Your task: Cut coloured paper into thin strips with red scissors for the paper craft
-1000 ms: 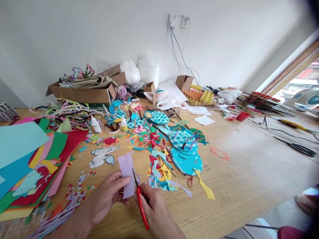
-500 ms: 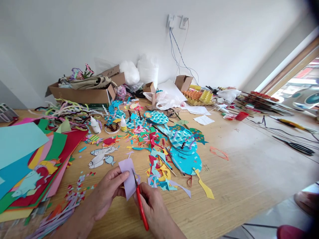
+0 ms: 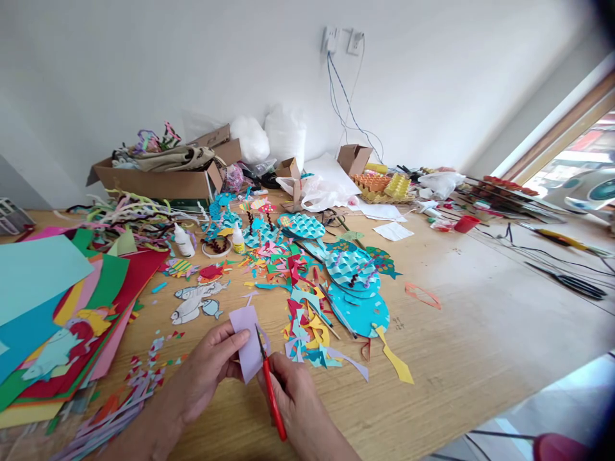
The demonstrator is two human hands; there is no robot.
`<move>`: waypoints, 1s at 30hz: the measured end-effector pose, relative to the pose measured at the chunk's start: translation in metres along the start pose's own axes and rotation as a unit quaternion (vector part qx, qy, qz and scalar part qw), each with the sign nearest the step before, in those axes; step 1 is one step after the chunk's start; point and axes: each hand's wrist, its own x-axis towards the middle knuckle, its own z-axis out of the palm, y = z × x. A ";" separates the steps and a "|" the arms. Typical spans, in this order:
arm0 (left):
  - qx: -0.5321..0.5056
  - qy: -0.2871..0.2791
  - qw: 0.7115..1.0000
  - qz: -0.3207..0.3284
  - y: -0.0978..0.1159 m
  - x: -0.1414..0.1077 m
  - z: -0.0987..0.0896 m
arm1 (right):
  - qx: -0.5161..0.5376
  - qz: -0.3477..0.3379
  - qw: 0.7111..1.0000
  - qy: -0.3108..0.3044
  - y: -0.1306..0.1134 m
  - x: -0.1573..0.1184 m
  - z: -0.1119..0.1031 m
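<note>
Head view. One purple paper piece (image 3: 252, 357), tilted, pinched between the thumb and fingers of our left hand (image 3: 211, 365), above the wooden table (image 3: 446, 358). One pair of red-handled scissors (image 3: 274, 401), our right hand (image 3: 298, 394) clasped around the handle; the dark blades lie along the paper's right edge. Whether the blades stand apart, we cannot tell. Just beyond our left grip, we list white paper fish (image 3: 187, 312); farther beyond, a white bottle (image 3: 183, 243). Beyond our right grip, mixed scraps (image 3: 300, 330), then a blue disc (image 3: 362, 314); to its right, a yellow offcut (image 3: 400, 368). Left of our left grip, a stack of coloured sheets (image 3: 38, 275).
</note>
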 end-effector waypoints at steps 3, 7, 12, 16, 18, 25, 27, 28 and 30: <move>-0.015 -0.007 1.000 -0.008 0.001 0.002 -0.003 | 0.008 0.007 1.000 -0.020 -0.002 0.000 -0.002; -0.036 -0.015 0.999 -0.018 -0.001 0.004 -0.008 | 0.018 0.015 0.999 -0.037 -0.003 0.000 -0.003; -0.039 -0.028 0.998 -0.030 -0.006 0.001 -0.008 | 0.034 0.010 0.999 -0.032 -0.002 0.001 -0.002; -0.039 -0.038 0.998 -0.033 -0.008 -0.002 -0.005 | 0.033 0.010 0.999 -0.021 -0.002 0.000 0.000; -0.044 -0.038 0.998 -0.031 -0.008 -0.003 -0.003 | 0.030 0.014 0.999 -0.018 -0.001 0.000 0.000; -0.066 -0.019 0.997 -0.022 -0.006 -0.003 -0.001 | 0.023 0.012 0.999 -0.030 0.002 -0.003 0.000; -0.072 -0.017 0.997 -0.019 -0.005 -0.003 -0.001 | 0.029 0.013 0.999 -0.034 0.002 -0.005 -0.001; -0.076 -0.015 0.997 -0.015 -0.005 -0.003 -0.001 | 0.030 0.015 0.999 -0.033 0.002 -0.005 -0.001; -0.080 -0.010 0.997 -0.008 -0.006 -0.003 -0.001 | 0.029 0.014 0.999 -0.030 0.001 -0.006 -0.001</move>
